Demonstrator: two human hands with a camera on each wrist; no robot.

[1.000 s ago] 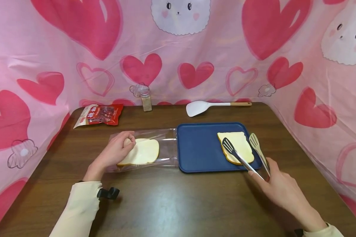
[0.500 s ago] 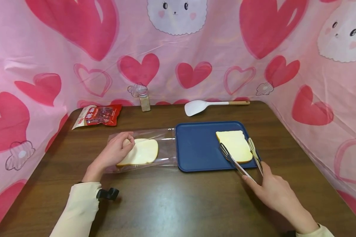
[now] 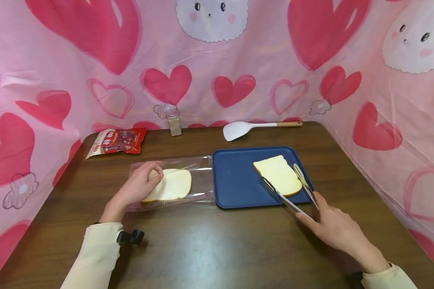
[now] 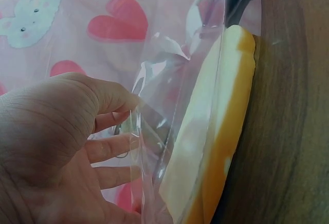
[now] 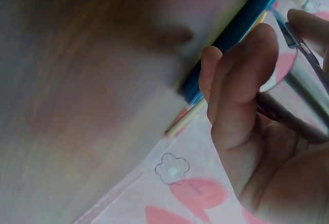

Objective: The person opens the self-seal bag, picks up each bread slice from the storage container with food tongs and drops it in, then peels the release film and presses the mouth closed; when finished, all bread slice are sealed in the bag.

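Observation:
My left hand (image 3: 139,185) pinches the film of a clear plastic bag (image 3: 204,174) between thumb and fingertips. A slice of bread (image 3: 176,184) lies inside that bag, its brown crust showing in the left wrist view. With my right hand (image 3: 334,225) I grip metal tongs (image 3: 293,207) that have slotted heads. The tongs' heads straddle a second slice of bread (image 3: 279,176), one at its left edge and one at its right. This slice lies turned at an angle on the right half of a blue tray (image 3: 235,178).
Behind the tray lies a white spatula (image 3: 236,130) with a wooden handle. A small seasoning jar (image 3: 175,125) stands at the back, and a red-and-white food packet (image 3: 121,140) lies at the back left. Pink heart-printed cloth surrounds the wooden table (image 3: 202,249).
The tongs have come down and closed in on the tray's bread slice. That slice has turned and shifted slightly left. My left hand keeps its hold on the bag.

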